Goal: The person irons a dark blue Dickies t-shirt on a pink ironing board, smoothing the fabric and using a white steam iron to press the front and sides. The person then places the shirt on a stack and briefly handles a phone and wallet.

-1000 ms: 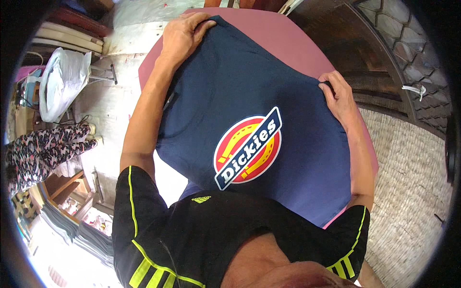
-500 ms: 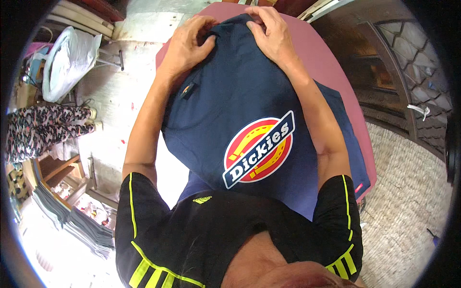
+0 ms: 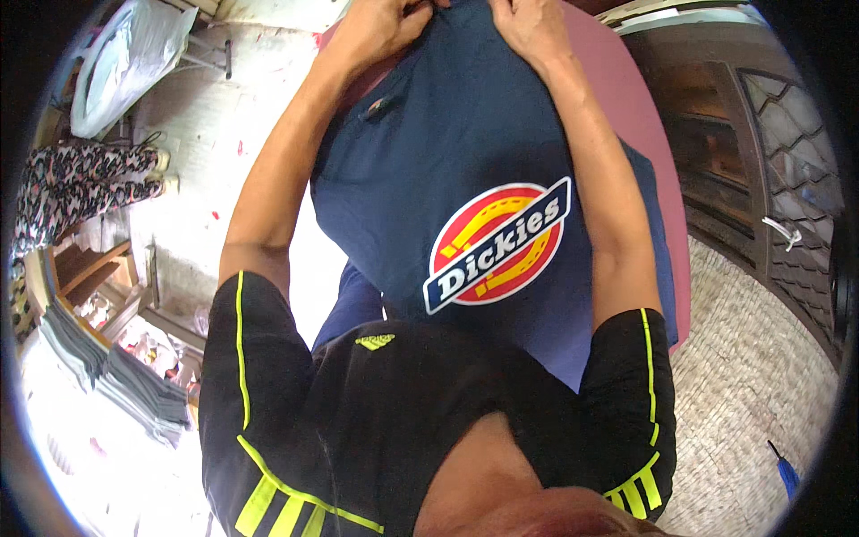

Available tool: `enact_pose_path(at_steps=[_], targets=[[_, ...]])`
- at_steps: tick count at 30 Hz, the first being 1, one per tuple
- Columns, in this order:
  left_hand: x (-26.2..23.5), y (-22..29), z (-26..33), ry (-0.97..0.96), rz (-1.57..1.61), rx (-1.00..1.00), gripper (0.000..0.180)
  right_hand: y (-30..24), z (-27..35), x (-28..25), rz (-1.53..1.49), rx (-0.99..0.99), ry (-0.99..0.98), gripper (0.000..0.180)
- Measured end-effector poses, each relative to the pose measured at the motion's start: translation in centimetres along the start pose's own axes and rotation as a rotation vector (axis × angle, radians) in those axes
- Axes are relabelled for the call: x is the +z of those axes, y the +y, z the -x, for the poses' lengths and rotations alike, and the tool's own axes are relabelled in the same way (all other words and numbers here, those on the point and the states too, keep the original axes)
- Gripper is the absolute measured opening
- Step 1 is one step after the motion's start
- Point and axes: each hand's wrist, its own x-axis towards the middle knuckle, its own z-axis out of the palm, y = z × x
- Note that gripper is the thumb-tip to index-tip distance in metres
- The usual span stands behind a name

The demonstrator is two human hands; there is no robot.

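Observation:
A navy T-shirt [image 3: 394,197] with a round red, yellow and white print [image 3: 497,246] lies spread over a long pink padded board [image 3: 644,116]. Up at its far end, my left hand [image 3: 385,27] has its fingers closed on the shirt's left edge. On the other side, my right hand [image 3: 532,31] grips the far right edge, with its fingertips partly cut off by the top of the picture. Between the two hands the cloth stretches fairly flat. A small dark label [image 3: 374,107] shows on the cloth below my left hand.
At the left, another person's patterned trousers [image 3: 89,179] show beside a plastic-wrapped oval thing [image 3: 134,63]. Below them is a wooden frame [image 3: 98,268] with a stack of grey cloth [image 3: 125,385]. A dark metal gate [image 3: 778,179] stands at the right; a blue object [image 3: 787,474] lies on the floor.
The whole view has shifted, so my hands and the shirt sit higher in the picture. The shirt's far part has moved slightly right with my hands, and both still hold it.

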Motion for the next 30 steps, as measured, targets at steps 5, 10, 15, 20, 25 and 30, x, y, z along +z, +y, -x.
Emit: enact_pose_path(at_steps=[5, 10, 15, 20, 25, 30], targets=[[0.2, 3.8, 1.7, -0.030, -0.375, 0.129, 0.043, 0.0, 0.2, 0.0, 0.034, 0.016, -0.022, 0.012], [2.4, 3.3, 4.3, -0.249, -0.520, 0.120, 0.064, 1.4, 0.3, 0.5, -0.094, -0.075, 0.039, 0.010], [0.2, 6.3, 5.2, -0.166, -0.535, 0.060, 0.061, -0.3, 0.8, -2.5, 0.081, 0.205, -0.308, 0.020], [-0.3, 12.3, 14.6, -0.261, -0.371, 0.081, 0.057, -5.8, 10.0, -11.5, 0.014, 0.116, 0.045, 0.027], [-1.8, 10.9, 16.3, -0.446, -0.503, 0.007, 0.057, -10.6, 23.8, -17.2, 0.397, 0.483, -0.065, 0.032], [-0.7, 11.0, 14.6, -0.374, -0.444, 0.108, 0.049, -14.0, 29.3, -17.8, 0.705, 0.863, -0.055, 0.060]])
